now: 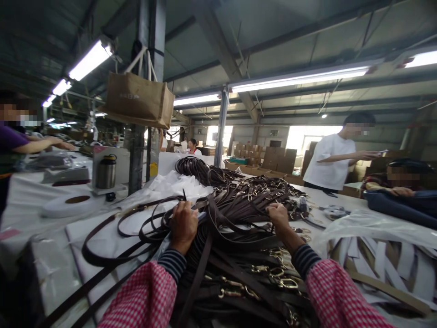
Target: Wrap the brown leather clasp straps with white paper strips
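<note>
Dark straps with metal clasps lie heaped on a table, around both hands. The left hand is curled closed, its grip hidden; the right hand pinches its fingers together, whether on a strap I cannot tell.

The left hand, curled with its grip partly hidden, and the right hand, fingertips pinched together, are at a heap of dark straps with gold clasps. A brown bag hangs on a post. White strips fill clear plastic at right.
</note>
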The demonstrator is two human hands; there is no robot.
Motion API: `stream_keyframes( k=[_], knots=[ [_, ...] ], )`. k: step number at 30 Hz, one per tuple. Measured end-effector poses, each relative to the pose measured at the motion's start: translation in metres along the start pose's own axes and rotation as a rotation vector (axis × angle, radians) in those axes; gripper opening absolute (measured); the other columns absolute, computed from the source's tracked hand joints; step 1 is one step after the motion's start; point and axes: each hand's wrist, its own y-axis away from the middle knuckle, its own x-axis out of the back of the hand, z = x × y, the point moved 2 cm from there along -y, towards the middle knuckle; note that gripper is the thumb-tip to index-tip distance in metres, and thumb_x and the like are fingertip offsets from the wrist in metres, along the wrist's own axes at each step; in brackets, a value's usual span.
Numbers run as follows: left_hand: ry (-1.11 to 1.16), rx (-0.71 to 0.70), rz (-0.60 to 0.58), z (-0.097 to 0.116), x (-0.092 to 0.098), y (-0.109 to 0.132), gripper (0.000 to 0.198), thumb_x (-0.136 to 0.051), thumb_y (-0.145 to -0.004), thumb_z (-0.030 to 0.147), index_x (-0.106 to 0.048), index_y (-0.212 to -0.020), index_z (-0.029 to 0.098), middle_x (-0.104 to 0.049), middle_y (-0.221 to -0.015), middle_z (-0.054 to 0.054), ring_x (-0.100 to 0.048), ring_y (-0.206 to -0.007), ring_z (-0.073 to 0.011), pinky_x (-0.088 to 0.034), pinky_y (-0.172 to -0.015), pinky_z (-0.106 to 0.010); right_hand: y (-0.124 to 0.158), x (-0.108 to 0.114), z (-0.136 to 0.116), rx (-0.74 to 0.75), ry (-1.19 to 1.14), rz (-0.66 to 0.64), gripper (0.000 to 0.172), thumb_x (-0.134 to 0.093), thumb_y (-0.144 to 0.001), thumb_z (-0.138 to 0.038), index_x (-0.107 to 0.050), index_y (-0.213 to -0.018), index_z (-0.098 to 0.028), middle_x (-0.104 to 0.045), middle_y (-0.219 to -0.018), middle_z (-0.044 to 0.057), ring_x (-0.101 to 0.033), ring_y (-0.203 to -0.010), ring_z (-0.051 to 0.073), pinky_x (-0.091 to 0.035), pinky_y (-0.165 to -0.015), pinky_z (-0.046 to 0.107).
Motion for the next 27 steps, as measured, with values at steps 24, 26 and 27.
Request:
stream_keyframes(
  k=[24, 26, 27],
  knots=[
    [0.513, 0.417, -0.047, 0.011, 0.314, 0.107, 0.044, -0.085, -0.062, 0.052, -0.077, -0.094, 0.023, -0.08, -0.096, -0.001, -0.071, -0.089, -0.0252, -0.055, -0.077, -0.029, 0.189, -0.014, -0.091, 0.575, 0.49, -0.728, 0.022, -0.062, -0.095, -0.022, -0.071, -0.114, -0.021, -0.064, -0.123, 0.009, -0.053, -0.117, 0.025, -0.04, -0.102, 0.04],
    [0.501, 0.352, -0.044, 0.03, 0.332, 0.126, 0.032, -0.085, -0.062, 0.046, -0.077, -0.083, 0.023, -0.078, -0.083, -0.001, -0.07, -0.077, -0.0226, -0.055, -0.066, -0.026, 0.223, -0.005, -0.12, 0.563, 0.318, -0.93, 0.032, -0.064, -0.097, -0.034, -0.068, -0.127, -0.024, -0.067, -0.117, 0.005, -0.06, -0.103, 0.019, -0.048, -0.091, 0.032],
    [0.503, 0.315, -0.062, 0.041, 0.338, 0.136, 0.027, -0.084, -0.064, 0.045, -0.077, -0.08, 0.023, -0.076, -0.075, 0.0, -0.068, -0.069, -0.0207, -0.053, -0.06, -0.025, 0.244, -0.001, -0.136, 0.529, 0.198, -1.077, 0.039, -0.065, -0.097, -0.041, -0.065, -0.132, -0.025, -0.068, -0.111, 0.003, -0.062, -0.093, 0.017, -0.049, -0.081, 0.028]
  ],
)
